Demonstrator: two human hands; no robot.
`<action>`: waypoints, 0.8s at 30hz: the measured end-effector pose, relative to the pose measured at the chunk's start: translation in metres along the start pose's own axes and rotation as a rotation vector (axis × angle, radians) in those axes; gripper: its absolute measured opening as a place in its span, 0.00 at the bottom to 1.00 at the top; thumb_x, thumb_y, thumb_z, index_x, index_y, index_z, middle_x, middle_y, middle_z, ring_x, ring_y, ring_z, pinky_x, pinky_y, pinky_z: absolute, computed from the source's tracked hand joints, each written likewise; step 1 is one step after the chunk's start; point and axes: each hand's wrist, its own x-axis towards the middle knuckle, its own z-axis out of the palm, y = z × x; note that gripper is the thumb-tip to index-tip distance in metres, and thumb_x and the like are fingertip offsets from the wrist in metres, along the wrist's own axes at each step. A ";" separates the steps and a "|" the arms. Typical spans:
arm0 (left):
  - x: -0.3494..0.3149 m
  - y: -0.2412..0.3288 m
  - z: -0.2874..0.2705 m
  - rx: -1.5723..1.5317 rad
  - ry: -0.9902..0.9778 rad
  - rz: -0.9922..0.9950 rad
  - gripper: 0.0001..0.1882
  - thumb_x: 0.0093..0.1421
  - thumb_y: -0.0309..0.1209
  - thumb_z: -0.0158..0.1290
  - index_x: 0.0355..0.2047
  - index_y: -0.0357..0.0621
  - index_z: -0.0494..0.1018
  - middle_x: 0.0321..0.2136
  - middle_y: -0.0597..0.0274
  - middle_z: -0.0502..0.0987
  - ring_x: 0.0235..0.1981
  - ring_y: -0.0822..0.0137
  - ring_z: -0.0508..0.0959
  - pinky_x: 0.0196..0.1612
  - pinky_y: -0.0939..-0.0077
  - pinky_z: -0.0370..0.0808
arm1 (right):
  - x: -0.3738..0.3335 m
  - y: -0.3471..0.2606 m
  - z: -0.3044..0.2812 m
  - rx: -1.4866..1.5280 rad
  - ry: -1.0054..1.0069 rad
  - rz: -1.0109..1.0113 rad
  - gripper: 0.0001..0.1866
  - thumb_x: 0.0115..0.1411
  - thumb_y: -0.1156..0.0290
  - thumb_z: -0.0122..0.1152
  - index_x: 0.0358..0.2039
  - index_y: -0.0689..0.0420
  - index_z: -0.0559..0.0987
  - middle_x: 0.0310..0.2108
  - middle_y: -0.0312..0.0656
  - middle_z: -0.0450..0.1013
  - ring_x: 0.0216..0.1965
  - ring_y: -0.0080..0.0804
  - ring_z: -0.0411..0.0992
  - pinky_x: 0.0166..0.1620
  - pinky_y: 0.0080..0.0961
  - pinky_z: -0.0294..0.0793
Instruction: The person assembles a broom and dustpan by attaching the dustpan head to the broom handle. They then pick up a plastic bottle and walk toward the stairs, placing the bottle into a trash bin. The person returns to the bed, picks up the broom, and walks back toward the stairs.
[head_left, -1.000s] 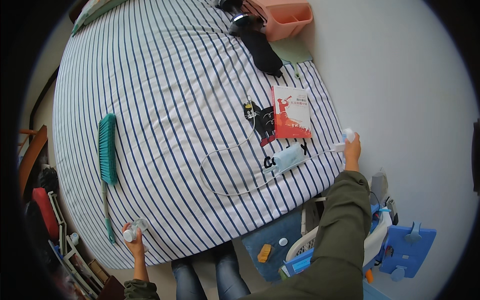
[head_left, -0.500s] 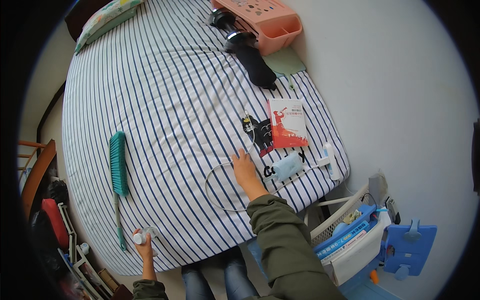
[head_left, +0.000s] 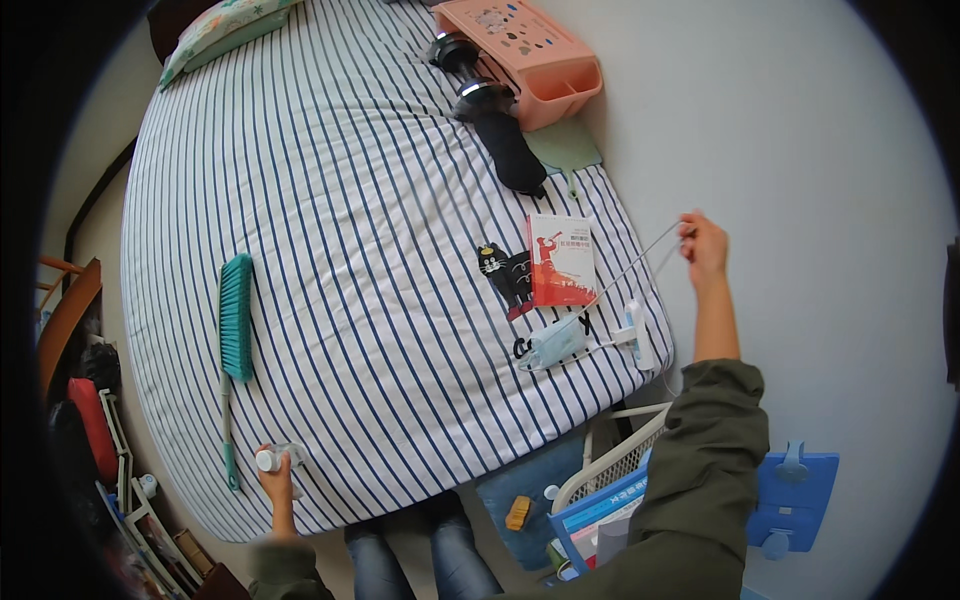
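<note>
Raised at the right, by the wall, my right hand [head_left: 705, 245] is closed around a loop of thin white cable [head_left: 640, 259]. The cable runs down past a book [head_left: 563, 262] with a red and white cover to a white power strip [head_left: 642, 338] at the bed's corner, where a white plug sits. Next to the strip lies a light blue face mask [head_left: 556, 342]. At the bed's near left edge, my left hand [head_left: 277, 482] grips a clear bottle [head_left: 296, 456] with a white cap. A green-bristled bed brush [head_left: 236, 325] lies just beyond that hand.
The bed [head_left: 390, 300] has a striped sheet. A dumbbell [head_left: 470, 80], a black pouch-like item [head_left: 512, 152] and a pink storage box [head_left: 530, 60] lie at the far right. A mesh basket [head_left: 600, 470] with books stands below the bed's right corner, partly behind my right sleeve.
My right hand has lifted off the sheet and swung right toward the wall, pulling the cable up with it. The left hand still holds the bottle near the same spot.
</note>
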 end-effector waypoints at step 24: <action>0.003 -0.010 -0.005 -0.070 -0.051 -0.017 0.23 0.48 0.31 0.60 0.45 0.44 0.66 0.34 0.62 0.69 0.36 0.69 0.70 0.41 0.76 0.68 | -0.120 0.261 0.051 -1.654 -0.610 -0.478 0.28 0.50 0.80 0.53 0.54 0.53 0.63 0.55 0.41 0.59 0.60 0.41 0.53 0.57 0.43 0.57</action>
